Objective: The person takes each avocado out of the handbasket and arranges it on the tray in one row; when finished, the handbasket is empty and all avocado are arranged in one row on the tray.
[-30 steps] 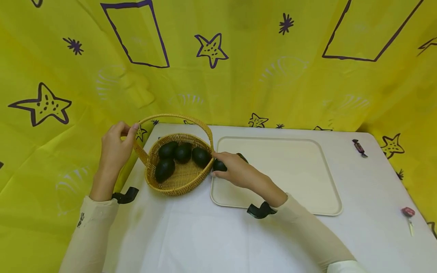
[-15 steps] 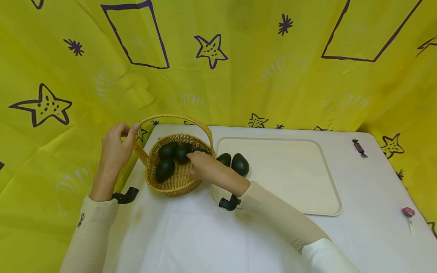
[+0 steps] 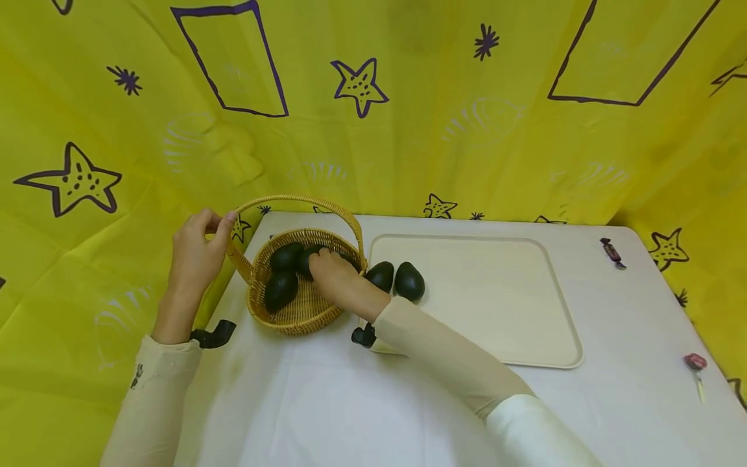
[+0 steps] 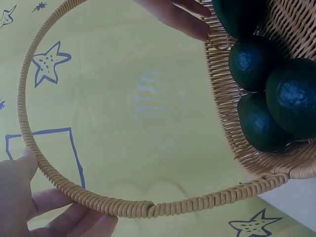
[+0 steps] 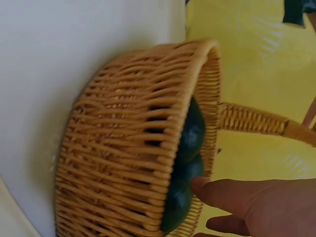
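Note:
Several dark green avocados (image 3: 281, 290) lie in a round wicker basket (image 3: 297, 324) at the left of the table. With thumb and fingers, my left hand (image 3: 198, 253) holds the basket's tall arched handle (image 4: 123, 207). My right hand (image 3: 344, 282) is over the basket's right side and covers part of the avocados there. In the right wrist view, its thumb (image 5: 229, 192) points toward the avocados (image 5: 190, 133), fingers apart from it; contact cannot be told. Two more avocados (image 3: 410, 282) sit on a cream tray (image 3: 478, 311), by its left edge.
At the table's (image 3: 280, 402) right lie a wrapped candy (image 3: 613, 253) and a lollipop (image 3: 696, 370). A yellow patterned cloth (image 3: 408, 155) hangs behind and along both sides. The tray's left edge stands close to the basket.
My right hand has let go of an avocado on the tray's left side and moved left over the basket. My left hand and the basket stay in place.

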Motion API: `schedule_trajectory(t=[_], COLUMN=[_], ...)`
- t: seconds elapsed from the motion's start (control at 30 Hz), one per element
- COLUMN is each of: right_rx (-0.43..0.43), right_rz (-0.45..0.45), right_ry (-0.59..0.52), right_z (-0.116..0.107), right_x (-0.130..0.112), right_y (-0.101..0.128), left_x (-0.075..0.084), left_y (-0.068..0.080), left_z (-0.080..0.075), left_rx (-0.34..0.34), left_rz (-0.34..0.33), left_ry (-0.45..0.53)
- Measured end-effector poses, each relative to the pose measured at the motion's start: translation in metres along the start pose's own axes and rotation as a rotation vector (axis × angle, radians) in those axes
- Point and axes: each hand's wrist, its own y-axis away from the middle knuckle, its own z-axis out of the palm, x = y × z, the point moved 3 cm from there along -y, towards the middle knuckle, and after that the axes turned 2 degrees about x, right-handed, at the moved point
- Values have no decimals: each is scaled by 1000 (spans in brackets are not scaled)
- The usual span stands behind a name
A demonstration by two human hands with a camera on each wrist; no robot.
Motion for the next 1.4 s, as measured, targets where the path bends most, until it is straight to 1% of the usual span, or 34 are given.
schedule_trajectory(t=[0.1, 0.23, 0.37, 0.47, 0.57, 0.67, 0.77, 0.8, 1.03, 1.27, 1.4], right_rx=[-3, -41, -89, -119, -124, -121, -132, -133, -164, -234, -250], right_rz=[41, 104, 182, 222, 242, 232, 197, 190, 269, 237, 231], right_ry=[37, 78, 90, 96, 110, 141, 168, 159, -26, -83, -118], right_z=[4, 11, 15, 17, 16, 14, 14, 14, 15, 18, 19], right_x=[0, 0, 3, 5, 7, 8, 9, 10, 20, 25, 26], right_y=[-3, -5, -8, -10, -10, -10, -11, -12, -17, -22, -21], left_x=[-1, -1, 0, 1, 1, 0, -1, -1, 0, 0, 1], left_y=[0, 0, 0, 0, 0, 0, 0, 0, -1, -2, -1], left_z=[0, 0, -1, -1, -1, -1, 0, 0, -1, -1, -1], left_rx=[1, 2, -4, -10, -9, -6, -7, -7, -6, -10, -7], left_rz=[4, 1, -8, -6, 0, 5, 3, 3, 9, 10, 13], left_ry=[-3, -2, 1, 1, 3, 6, 1, 1, 0, 1, 3])
